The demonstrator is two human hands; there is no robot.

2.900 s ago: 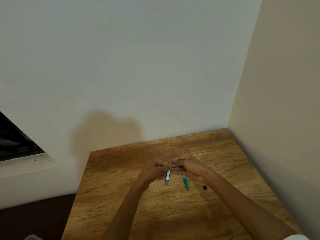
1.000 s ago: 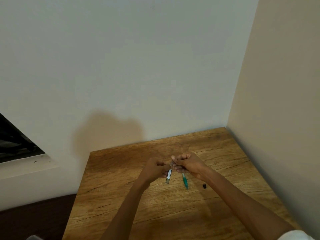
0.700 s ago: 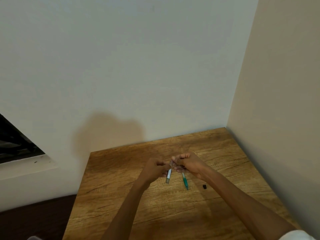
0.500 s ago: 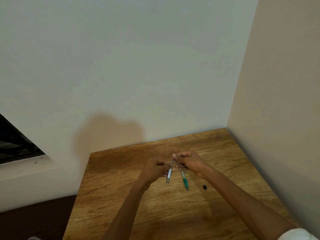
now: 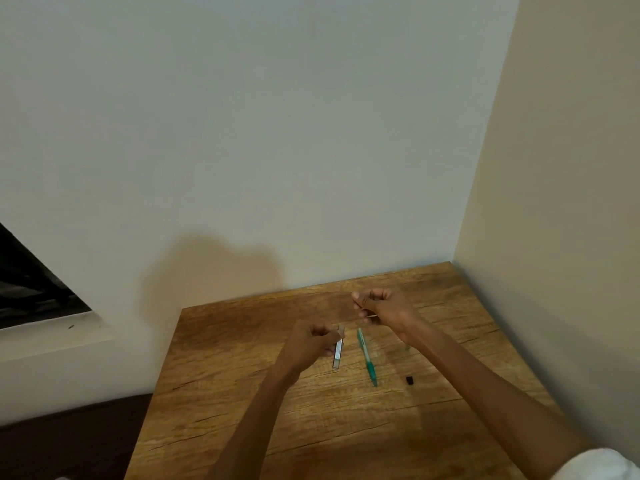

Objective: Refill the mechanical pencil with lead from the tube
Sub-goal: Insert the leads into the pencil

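Note:
My left hand (image 5: pixel 313 341) grips the clear lead tube (image 5: pixel 338 349) near its open top, the tube hanging down over the wooden table (image 5: pixel 242 393). My right hand (image 5: pixel 384 306) is raised up and to the right of the tube, fingers pinched on a thin lead stick (image 5: pixel 360 319) that slants back toward the tube's mouth. The green mechanical pencil (image 5: pixel 366 356) lies on the table between my hands, tip toward me. A small black cap (image 5: pixel 409 380) rests to the pencil's right.
The table sits in a corner, with a white wall behind and a beige wall (image 5: pixel 554 237) on the right. A dark window opening (image 5: pixel 31 285) is at the left. The table's left edge drops to a dark floor (image 5: pixel 69 438).
My right hand has pulled away from the tube, up and to the right, drawing a thin lead out. My left hand and the tube stayed nearly still.

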